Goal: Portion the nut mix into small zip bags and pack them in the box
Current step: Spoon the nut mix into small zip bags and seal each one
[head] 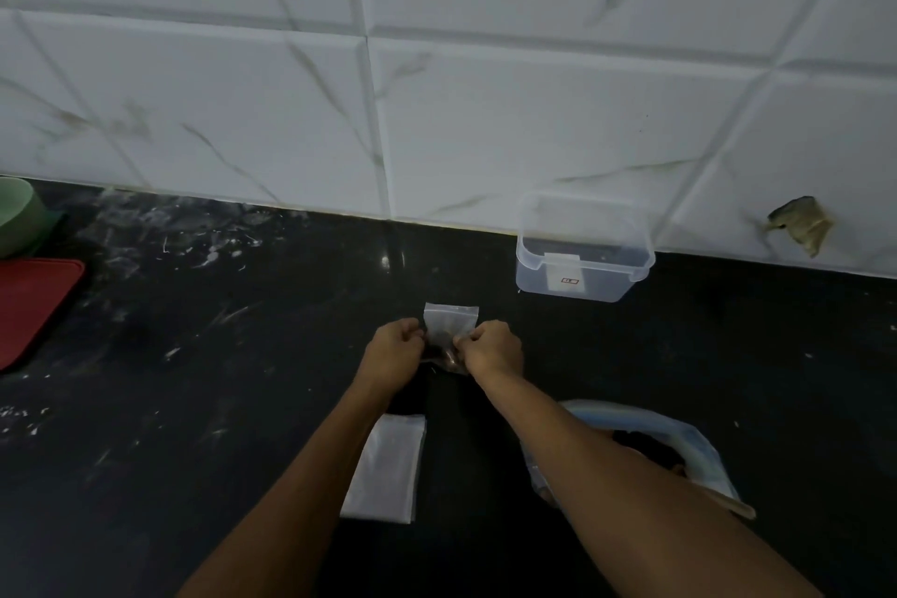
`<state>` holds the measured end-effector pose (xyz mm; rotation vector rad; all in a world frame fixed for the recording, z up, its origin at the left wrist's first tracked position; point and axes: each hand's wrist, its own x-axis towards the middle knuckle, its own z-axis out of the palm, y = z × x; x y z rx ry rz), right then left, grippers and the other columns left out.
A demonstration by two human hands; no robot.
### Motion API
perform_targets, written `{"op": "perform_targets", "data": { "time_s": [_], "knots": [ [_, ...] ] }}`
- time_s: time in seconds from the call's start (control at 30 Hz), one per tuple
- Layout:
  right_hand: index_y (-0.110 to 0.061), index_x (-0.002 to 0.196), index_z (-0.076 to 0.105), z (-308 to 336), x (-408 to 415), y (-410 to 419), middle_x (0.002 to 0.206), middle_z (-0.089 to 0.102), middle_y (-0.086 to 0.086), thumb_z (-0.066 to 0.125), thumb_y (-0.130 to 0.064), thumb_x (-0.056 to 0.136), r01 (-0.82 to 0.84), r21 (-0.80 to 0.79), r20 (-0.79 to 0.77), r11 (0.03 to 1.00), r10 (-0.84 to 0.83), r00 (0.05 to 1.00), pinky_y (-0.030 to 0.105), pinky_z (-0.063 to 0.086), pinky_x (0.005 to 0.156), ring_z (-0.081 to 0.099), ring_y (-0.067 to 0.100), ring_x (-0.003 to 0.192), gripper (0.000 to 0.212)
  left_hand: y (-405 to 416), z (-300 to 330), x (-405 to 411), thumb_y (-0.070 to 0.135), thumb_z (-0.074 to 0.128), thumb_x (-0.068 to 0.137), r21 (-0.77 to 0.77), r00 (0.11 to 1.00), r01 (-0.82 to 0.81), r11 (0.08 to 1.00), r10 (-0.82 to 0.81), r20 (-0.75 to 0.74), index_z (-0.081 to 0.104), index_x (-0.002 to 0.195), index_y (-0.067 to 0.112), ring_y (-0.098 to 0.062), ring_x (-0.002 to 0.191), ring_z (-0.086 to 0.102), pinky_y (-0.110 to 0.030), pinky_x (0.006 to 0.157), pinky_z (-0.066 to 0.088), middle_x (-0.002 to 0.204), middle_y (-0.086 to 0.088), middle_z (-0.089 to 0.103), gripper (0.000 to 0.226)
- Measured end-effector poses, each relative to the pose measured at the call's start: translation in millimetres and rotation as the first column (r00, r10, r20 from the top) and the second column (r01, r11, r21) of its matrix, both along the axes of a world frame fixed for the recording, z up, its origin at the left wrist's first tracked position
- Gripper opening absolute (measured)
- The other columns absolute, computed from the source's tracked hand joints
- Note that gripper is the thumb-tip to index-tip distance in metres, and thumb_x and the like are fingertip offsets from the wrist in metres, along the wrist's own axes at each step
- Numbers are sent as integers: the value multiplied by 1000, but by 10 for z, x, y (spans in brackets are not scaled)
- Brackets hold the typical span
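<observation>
A small clear zip bag (449, 323) stands between my hands on the black counter, its lower part dark with nut mix. My left hand (395, 347) pinches its left side and my right hand (492, 347) pinches its right side, fingers curled. A clear plastic box (585, 248) stands open against the wall, beyond and to the right of the hands. A stack of flat empty zip bags (388, 469) lies under my left forearm. The large bag of nut mix (679, 442) sits at the lower right, partly hidden by my right forearm.
A red tray (34, 301) and a green bowl (17, 214) sit at the far left edge. The white tiled wall (437, 87) closes off the back of the counter (218, 379). White smears mark the counter's left part.
</observation>
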<state>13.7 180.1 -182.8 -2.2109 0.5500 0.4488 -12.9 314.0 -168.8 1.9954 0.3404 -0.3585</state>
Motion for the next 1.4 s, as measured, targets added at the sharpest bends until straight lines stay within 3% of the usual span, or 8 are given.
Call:
{"op": "perform_targets", "data": {
  "time_s": [0.2, 0.4, 0.57, 0.8, 0.93, 1.07, 1.3, 1.4],
  "knots": [
    [-14, 103, 65, 111, -186, -33, 101, 66, 2, 67, -26, 88, -15, 1, 45, 1000, 15, 999, 21, 44, 57, 63, 14, 87, 19, 214, 134, -267, 10, 47, 100, 16, 999, -35, 999, 35, 3, 47, 143, 15, -6, 106, 59, -18, 81, 45, 136, -3, 58, 44],
    [-20, 100, 65, 225, -670, 98, 93, 63, -1, 62, -21, 92, -177, 31, -18, 984, 178, 984, 31, 59, 78, 64, 11, 82, 9, 368, 304, -811, 7, 47, 98, 113, 997, -76, 991, 75, 12, 49, 142, 16, -17, 128, 52, -33, 102, 42, 142, -5, 54, 44],
    [-16, 109, 63, 99, -1048, 303, 97, 67, 5, 67, -34, 88, -222, -18, -243, 975, 211, 947, 29, 58, 70, 67, 15, 80, 28, 339, 268, -1254, 8, 48, 97, 231, 991, -46, 972, 74, -114, 46, 144, 17, -21, 122, 54, -30, 86, 45, 144, -8, 50, 48],
    [-13, 111, 66, 67, -1248, 459, 104, 69, 8, 73, -32, 83, -206, -10, -215, 979, 199, 956, 32, 57, 72, 68, 22, 90, 34, 290, 145, -1478, 6, 49, 97, 213, 989, -41, 976, 69, -129, 45, 144, 14, -22, 133, 47, -35, 104, 44, 151, -8, 42, 49],
    [-15, 89, 63, 112, -1287, 453, 103, 70, 9, 71, -26, 85, -195, 31, -170, 980, 197, 965, 33, 57, 77, 69, 21, 92, 15, 302, 125, -1494, 6, 48, 96, 207, 990, -61, 976, 85, -111, 46, 144, 13, -22, 131, 48, -31, 98, 45, 150, -8, 44, 48],
    [-24, 70, 47, 143, -1362, 426, 104, 69, 8, 70, -22, 87, -203, 36, -89, 979, 205, 975, 36, 58, 82, 69, 22, 94, 29, 293, 141, -1515, 6, 49, 96, 212, 991, -64, 975, 88, -105, 47, 144, 13, -23, 131, 49, -32, 99, 45, 150, -9, 44, 48],
    [-21, 78, 56, 377, -1455, 271, 93, 64, 1, 67, -24, 89, -271, 147, 15, 951, 272, 962, 31, 54, 78, 63, 15, 86, 17, 182, 322, -1569, 25, 55, 97, 159, 976, -215, 964, 207, 67, 64, 108, 17, -11, 88, 61, -26, 68, 49, 109, -5, 66, 16],
    [-25, 81, 54, 545, -1517, 153, 91, 62, -3, 67, -25, 89, -316, 107, 171, 943, 295, 940, 25, 52, 71, 62, 10, 83, 15, 73, 526, -1552, 41, 51, 99, -36, 951, -285, 958, 287, 113, 65, 92, 14, -17, 84, 66, -38, 77, 57, 89, -6, 67, 31]
  ]
}}
